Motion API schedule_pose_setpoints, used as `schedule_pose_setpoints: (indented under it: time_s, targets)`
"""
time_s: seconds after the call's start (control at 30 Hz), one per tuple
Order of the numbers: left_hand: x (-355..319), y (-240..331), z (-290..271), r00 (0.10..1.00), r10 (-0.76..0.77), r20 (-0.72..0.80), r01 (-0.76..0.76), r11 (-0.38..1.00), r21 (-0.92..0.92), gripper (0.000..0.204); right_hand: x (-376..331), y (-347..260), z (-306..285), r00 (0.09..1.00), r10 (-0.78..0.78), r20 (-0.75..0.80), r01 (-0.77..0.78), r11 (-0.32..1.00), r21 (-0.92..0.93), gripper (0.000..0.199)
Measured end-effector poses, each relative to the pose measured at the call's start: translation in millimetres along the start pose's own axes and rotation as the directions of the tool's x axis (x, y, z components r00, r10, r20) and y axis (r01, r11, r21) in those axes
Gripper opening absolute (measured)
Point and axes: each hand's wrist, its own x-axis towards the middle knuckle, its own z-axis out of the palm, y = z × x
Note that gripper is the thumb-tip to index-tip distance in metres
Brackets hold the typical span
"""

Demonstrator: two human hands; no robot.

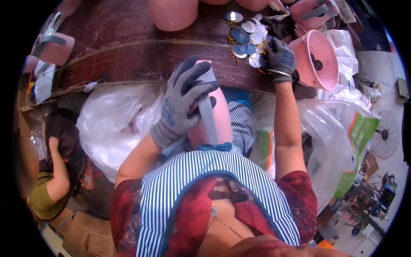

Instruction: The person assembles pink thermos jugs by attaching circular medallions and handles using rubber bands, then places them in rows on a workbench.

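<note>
My left hand (182, 96), in a grey knit glove with dark fingertips, wraps around the grey handle (208, 122) of a pink plastic container (222, 118). The container is tilted at my lap, against my striped apron. At the far right of the table my right hand (281, 59), gloved the same way, reaches to the edge of a pile of round tags (242, 36). These tags are dark blue and white with yellow strings. The right fingers are curled, and what they hold, if anything, is hidden. Beside that hand stands an open pink tub (329, 64).
More pink containers (173, 13) stand along the far side of the dark wooden table (128, 55). Clear plastic bags (115, 124) hang at the near edge. Another person's arm (58, 180) is at the left. A standing fan (384, 135) is far right.
</note>
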Motion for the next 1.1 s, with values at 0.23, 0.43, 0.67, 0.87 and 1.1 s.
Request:
schedule_pose_setpoints:
  time_s: [0.23,0.43,0.67,0.87,1.1]
  targets:
    - [-30,-1,17,0.919,-0.228,-0.322,0.127,0.944,-0.306,0.058,-75,-37,-70,0.911,0.229,0.344,-0.306,-0.186,0.934,0.028]
    - [-39,-18,17,0.928,-0.258,-0.27,0.16,0.928,-0.337,0.055,-140,-99,-62,0.854,-0.096,0.511,-0.514,-0.311,0.8,0.024]
    - [-46,1,17,0.89,-0.437,-0.133,0.378,0.868,-0.322,0.044,-154,-123,-63,0.918,-0.053,0.393,-0.38,-0.401,0.834,0.024]
    - [-47,-3,22,0.959,-0.262,-0.112,0.251,0.962,-0.104,0.037,-166,-142,-78,0.932,-0.003,0.361,-0.352,-0.238,0.905,0.027]
    - [-53,14,-7,0.683,-0.725,0.088,0.571,0.455,-0.683,0.02,-170,-131,-66,0.947,0.058,0.316,-0.26,-0.442,0.858,0.026]
